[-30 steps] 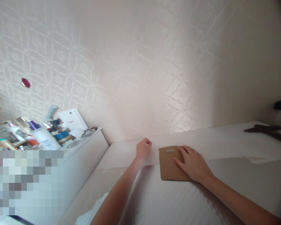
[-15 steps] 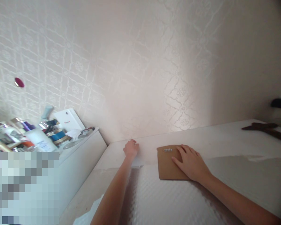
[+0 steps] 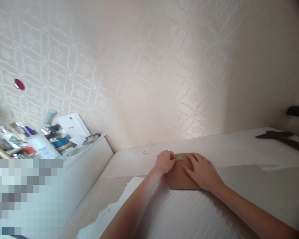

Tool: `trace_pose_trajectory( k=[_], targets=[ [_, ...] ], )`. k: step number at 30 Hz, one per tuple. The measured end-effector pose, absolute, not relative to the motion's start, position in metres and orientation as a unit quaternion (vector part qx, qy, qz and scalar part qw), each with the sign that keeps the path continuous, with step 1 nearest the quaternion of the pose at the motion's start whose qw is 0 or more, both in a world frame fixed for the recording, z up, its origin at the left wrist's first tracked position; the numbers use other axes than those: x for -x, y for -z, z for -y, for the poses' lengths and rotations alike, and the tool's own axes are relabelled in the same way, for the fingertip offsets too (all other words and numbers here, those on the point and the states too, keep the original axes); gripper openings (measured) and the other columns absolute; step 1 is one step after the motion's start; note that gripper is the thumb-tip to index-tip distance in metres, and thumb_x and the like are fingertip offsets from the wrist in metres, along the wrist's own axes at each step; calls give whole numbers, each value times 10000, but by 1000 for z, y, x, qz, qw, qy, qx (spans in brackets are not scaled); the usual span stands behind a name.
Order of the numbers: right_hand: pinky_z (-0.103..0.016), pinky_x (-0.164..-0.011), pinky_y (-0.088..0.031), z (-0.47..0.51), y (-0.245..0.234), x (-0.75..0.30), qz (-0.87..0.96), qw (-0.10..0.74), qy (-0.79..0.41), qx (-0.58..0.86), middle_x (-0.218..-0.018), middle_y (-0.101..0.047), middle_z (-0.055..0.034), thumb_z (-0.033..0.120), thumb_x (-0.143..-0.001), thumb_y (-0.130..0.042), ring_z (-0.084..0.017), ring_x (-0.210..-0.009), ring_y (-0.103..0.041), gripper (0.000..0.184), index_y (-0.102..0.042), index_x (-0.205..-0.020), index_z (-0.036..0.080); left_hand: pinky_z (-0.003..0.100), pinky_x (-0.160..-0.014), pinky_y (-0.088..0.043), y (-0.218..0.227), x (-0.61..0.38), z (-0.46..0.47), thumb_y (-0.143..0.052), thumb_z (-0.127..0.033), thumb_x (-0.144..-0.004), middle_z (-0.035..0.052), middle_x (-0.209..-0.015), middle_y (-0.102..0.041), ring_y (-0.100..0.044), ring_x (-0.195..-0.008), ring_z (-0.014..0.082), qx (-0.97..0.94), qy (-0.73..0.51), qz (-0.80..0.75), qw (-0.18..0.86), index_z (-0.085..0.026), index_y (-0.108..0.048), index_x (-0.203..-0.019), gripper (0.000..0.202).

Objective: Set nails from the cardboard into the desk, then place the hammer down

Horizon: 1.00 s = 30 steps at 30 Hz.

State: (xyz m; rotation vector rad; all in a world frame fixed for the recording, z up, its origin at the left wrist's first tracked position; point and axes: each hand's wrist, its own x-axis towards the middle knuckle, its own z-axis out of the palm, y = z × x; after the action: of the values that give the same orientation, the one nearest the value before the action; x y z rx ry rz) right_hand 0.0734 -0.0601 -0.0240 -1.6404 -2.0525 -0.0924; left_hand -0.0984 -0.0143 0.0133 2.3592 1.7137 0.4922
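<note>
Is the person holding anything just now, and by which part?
The right hand lies flat on the brown card, pinning it. The left hand pinches at small silvery pieces by its top edge; grip unclear.

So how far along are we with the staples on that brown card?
Two small staples already lie on the white surface. The left hand is pinching at the strip of staples while the right hand pins the brown card flat. Most of the strip remains.
</note>
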Motion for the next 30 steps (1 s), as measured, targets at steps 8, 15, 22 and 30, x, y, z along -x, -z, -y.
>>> trace_pose_trajectory(
  k=[8,15,22,30],
  targets=[
    [-416,-933,-359,59,25,-74,754,260,28,603,-1238,-530,-148,450,-854,-403,-280,-1148,-461,475,-548,-1180,137,238,-752,-465,-17,103,13,-501,-222,-830,21,-839,-694,-628,-795,133,-731,-287,-602,146,-181,-629,-859,137],
    [-411,-947,-347,61,22,-73,753,258,21,605,-1234,-532,-143,444,-857,-402,-276,-1149,-457,476,-549,-1181,128,283,-813,-454,-25,161,3,-476,-216,-846,57,-964,-687,-622,-898,176,-651,-238,-721,11,-187,-648,-950,203],
    [-417,-950,-343,62,21,-73,754,254,19,605,-1245,-524,-153,435,-858,-407,-281,-1160,-446,484,-546,-1189,112,298,-824,-465,-13,220,0,-455,-270,-861,35,-1040,-680,-609,-985,206,-578,-179,-796,-9,-247,-670,-1014,265],
    [-421,-948,-344,60,24,-74,755,257,23,603,-1245,-527,-155,456,-859,-392,-280,-1157,-451,492,-543,-1191,126,286,-870,-444,-14,198,-5,-441,-209,-867,54,-1086,-654,-602,-961,174,-603,-243,-760,-26,-202,-637,-1091,298]
  ],
)
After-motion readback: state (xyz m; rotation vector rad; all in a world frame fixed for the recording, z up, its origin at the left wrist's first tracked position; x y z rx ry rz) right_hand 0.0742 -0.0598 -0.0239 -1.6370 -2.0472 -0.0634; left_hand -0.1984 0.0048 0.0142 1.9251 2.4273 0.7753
